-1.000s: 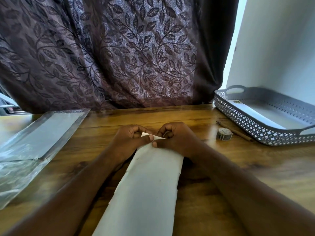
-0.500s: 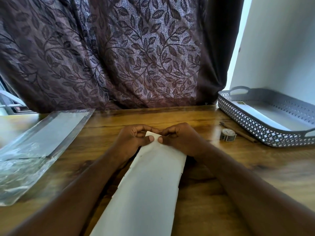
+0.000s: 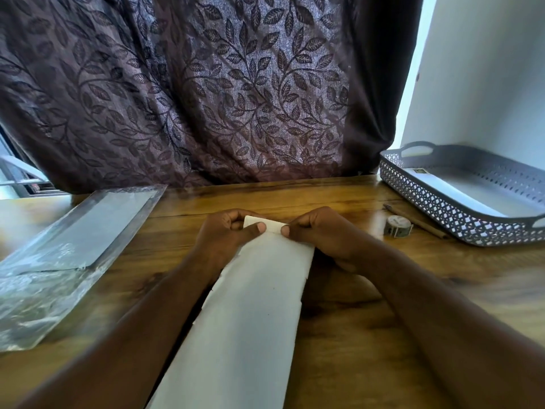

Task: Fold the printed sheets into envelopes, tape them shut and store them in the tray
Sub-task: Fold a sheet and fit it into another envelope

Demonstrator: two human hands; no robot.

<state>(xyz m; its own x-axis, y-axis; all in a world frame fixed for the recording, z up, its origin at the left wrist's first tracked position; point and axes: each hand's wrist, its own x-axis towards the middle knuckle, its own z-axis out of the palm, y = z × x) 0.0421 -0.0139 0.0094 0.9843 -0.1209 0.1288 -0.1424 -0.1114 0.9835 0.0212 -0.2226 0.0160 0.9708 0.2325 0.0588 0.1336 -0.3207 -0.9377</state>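
Hands are working mid-bench: left hand [image 3: 227,234] and right hand [image 3: 321,231] fingers are pinching the far end of the folded sheet [image 3: 250,305]; tray [image 3: 436,208] is sitting at the far right corner.

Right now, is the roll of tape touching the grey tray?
Apart. The head view shows the roll of tape standing on the table, with bare wood and a thin brown stick between it and the grey tray.

2 bare forearms are showing, sleeveless to the frame edge; left hand [image 3: 224,234] and right hand [image 3: 321,231] are wearing no rings or gloves.
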